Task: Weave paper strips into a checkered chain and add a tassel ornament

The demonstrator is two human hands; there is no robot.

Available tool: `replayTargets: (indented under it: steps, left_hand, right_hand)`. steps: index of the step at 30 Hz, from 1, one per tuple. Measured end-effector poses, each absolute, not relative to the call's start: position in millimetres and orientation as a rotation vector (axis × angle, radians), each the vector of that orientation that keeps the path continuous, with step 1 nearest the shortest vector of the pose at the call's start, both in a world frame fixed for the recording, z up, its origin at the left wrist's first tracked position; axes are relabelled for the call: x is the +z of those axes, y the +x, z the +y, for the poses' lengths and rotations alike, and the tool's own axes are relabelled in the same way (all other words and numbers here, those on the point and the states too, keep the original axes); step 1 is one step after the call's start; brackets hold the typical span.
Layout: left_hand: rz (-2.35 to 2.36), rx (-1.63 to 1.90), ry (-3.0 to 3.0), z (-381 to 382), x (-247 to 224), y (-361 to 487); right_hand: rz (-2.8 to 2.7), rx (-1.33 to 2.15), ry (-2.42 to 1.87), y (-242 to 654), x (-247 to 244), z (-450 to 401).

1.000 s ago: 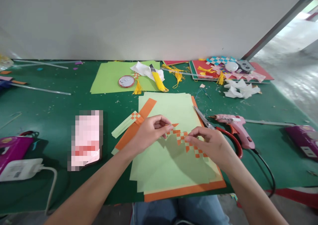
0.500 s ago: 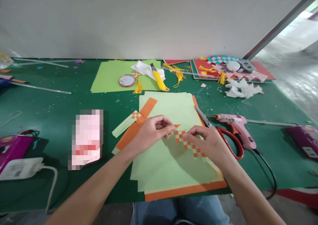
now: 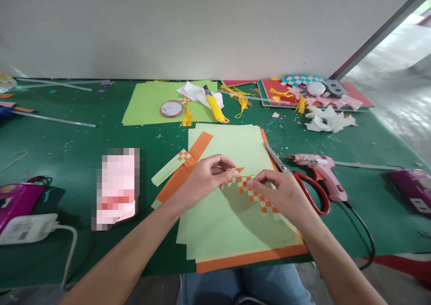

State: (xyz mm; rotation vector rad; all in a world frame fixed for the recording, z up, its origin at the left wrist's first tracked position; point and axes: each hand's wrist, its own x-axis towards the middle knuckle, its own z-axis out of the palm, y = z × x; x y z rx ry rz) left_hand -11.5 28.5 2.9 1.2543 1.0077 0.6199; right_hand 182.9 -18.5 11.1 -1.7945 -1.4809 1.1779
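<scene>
Between my hands is a woven paper strip in an orange and pale green check, with pointed ends along its edge. My left hand pinches its left end between thumb and fingers. Farther right, my right hand grips it with thumb and forefinger and hides part of it. Beneath lies a stack of pale green sheets, with orange paper showing under its edges. Left of the stack, a small half-woven piece rests across an orange strip.
Scissors and a pink glue gun lie to the right. A pixelated pinkish object and a white plug are on the left. Behind are a yellow cutter, a round tin, yellow tassels and crumpled tissue.
Almost nothing differs. The fingers of my left hand have shifted very slightly at the strip's left end; my right hand keeps its place.
</scene>
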Motion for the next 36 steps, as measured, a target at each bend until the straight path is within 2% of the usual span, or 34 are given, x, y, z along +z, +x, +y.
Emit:
replayTargets:
  steps: [36]
  left_hand:
    - [1.045, 0.660, 1.486, 27.1, 2.8, -12.9]
  right_hand:
    - [-1.416, 1.225, -1.738, 177.7, 11.4, -19.6]
